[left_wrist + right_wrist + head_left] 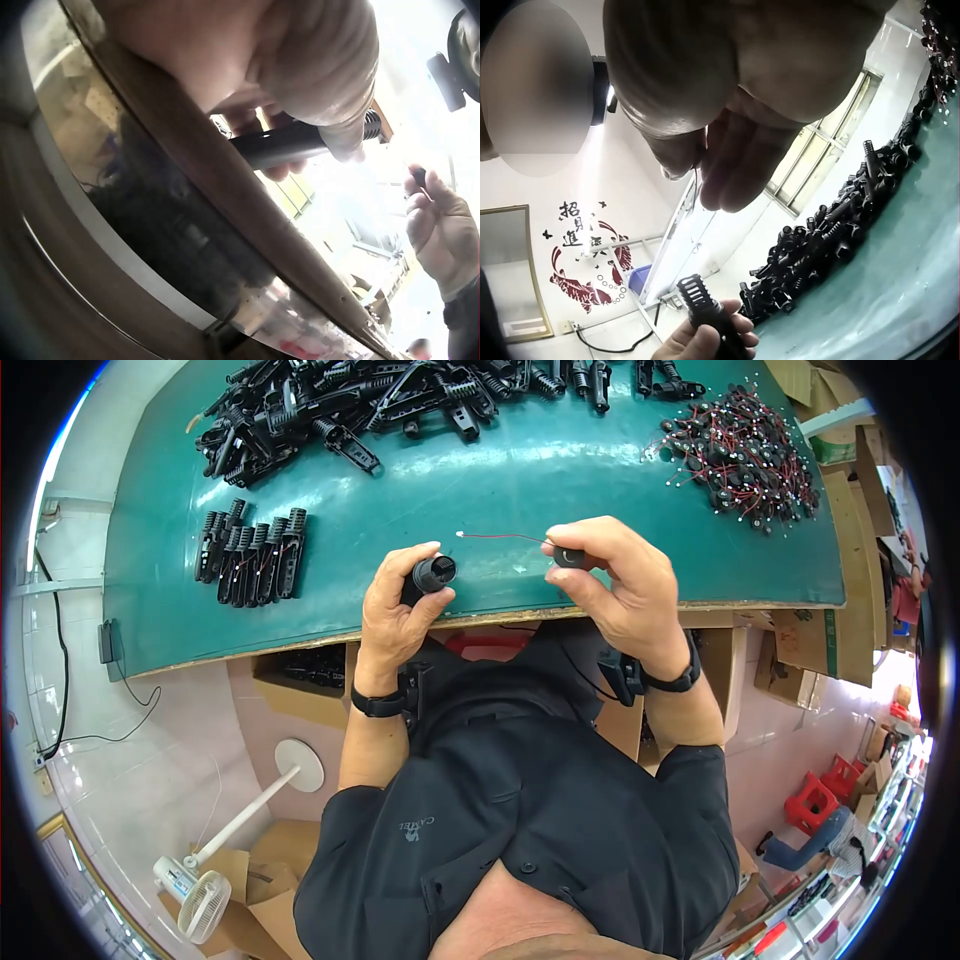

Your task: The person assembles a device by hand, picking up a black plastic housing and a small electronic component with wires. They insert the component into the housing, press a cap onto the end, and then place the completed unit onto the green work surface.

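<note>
As the head view shows, the left hand grips a black tube by the counter's near edge while the right hand pinches a black piece, its wire loose. From the left wrist, the thumb seemingly steadies the tube; from the right, its ribbed end pokes clear, presumably for access.

green table in a bright room

we see its top shining, its front edge worn to bare wood. white tiles line the wall at the left, near a white fan on a stand. to the right, cardboard boxes crowd the table's end, with red stools beyond. from the right wrist we find a barred window and red fish decals under dark characters.
</note>
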`<state>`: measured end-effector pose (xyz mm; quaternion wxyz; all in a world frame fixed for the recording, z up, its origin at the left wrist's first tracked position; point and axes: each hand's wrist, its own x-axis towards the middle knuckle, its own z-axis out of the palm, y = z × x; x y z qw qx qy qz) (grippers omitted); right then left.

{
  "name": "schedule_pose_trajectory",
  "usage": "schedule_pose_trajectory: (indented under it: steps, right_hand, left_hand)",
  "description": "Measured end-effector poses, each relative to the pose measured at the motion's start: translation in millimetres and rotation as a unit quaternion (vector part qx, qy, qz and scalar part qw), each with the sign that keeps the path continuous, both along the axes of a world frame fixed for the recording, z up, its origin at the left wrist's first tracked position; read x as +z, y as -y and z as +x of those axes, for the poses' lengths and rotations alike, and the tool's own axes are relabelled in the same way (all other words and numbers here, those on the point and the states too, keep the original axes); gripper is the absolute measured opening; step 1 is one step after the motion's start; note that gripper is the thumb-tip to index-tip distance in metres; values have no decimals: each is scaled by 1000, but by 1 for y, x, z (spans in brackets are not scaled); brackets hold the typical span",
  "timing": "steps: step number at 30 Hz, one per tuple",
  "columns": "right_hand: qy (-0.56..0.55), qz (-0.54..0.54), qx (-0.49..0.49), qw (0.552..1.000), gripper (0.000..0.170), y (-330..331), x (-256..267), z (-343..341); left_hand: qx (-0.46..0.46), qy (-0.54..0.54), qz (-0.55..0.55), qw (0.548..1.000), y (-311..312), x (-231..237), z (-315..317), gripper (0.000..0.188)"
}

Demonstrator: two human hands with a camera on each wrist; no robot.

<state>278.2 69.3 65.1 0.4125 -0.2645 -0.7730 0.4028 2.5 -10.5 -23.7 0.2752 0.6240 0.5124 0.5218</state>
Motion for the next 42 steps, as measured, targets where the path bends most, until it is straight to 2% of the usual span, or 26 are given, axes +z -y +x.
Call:
schedule_pose_trajectory:
  steps: [2,6,18,42]
  right_hand:
    - [-19,87,0,996,33,2,8,2]
    - [-7,153,11,988,38,9,11,-3]
    - [17,144,45,988,41,14,-2,-16]
    - [37,162,36,985,42,15,-8,-17]
  left_hand:
    - [-10,38,14,999,-1,-1,1,54]
    - [-16,43,26,999,-3,-5,-1,55]
    - [-12,9,35,999,-3,-3,0,56]
    - [2,-40,34,999,-3,-1,4,58]
